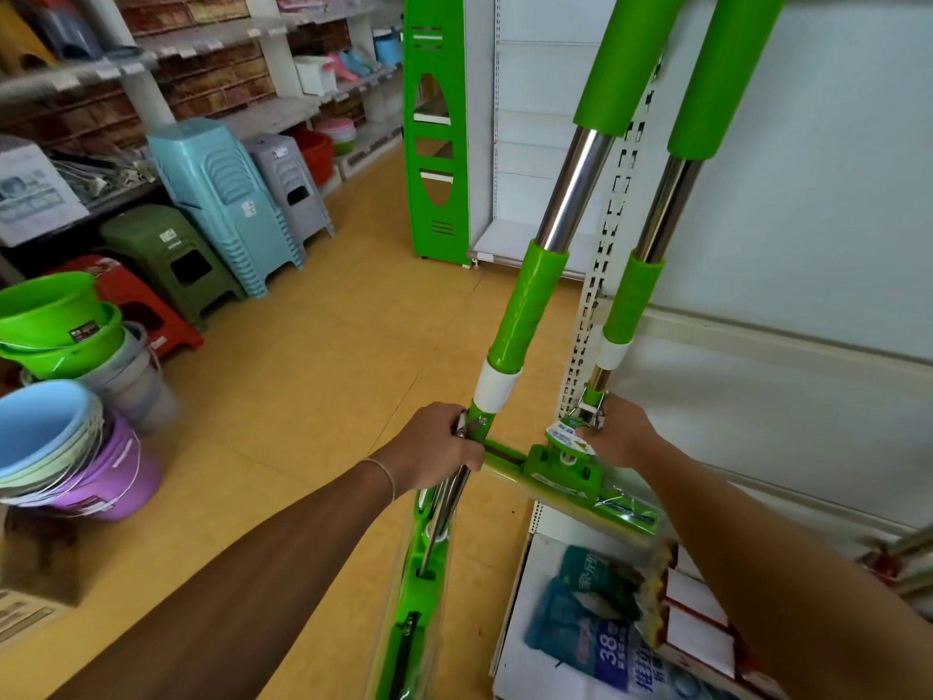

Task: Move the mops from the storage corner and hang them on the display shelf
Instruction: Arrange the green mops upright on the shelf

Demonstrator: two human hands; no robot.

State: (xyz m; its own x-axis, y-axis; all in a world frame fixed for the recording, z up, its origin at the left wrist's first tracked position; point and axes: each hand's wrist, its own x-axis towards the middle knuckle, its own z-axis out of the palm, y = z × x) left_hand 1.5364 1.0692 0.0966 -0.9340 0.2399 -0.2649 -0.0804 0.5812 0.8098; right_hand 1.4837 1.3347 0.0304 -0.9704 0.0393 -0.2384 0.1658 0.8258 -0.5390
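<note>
- Two mops stand upright at centre right, against the white display shelf (833, 169). Each has a steel shaft with green sleeves and a white collar.
- Left mop (525, 315): its green head, wrapped in clear plastic, runs near and down toward the floor.
- Right mop (633, 300): its green head with a yellowish sponge lies crosswise, just above the shelf's low ledge, also in clear wrap with a paper label.
- Slotted upright (613, 204) of the shelf shows between the two shafts.
- Left hand (439, 447) is curled round the metal rods at the base of the left mop's shaft.
- Right hand (618, 431) is at the right mop's neck, by the wire clip and label; whether its fingers grip it I cannot tell.
- Low ledge (520, 644), near right: blue and teal packets and yellow sponges lie on it.
- Stools (227, 194) stacked far left, in blue, grey, green and red.
- Buckets (55, 315) nested near left: green on grey, blue on purple.
- Green stand (434, 123) far centre, on the yellow floor (303, 396).
</note>
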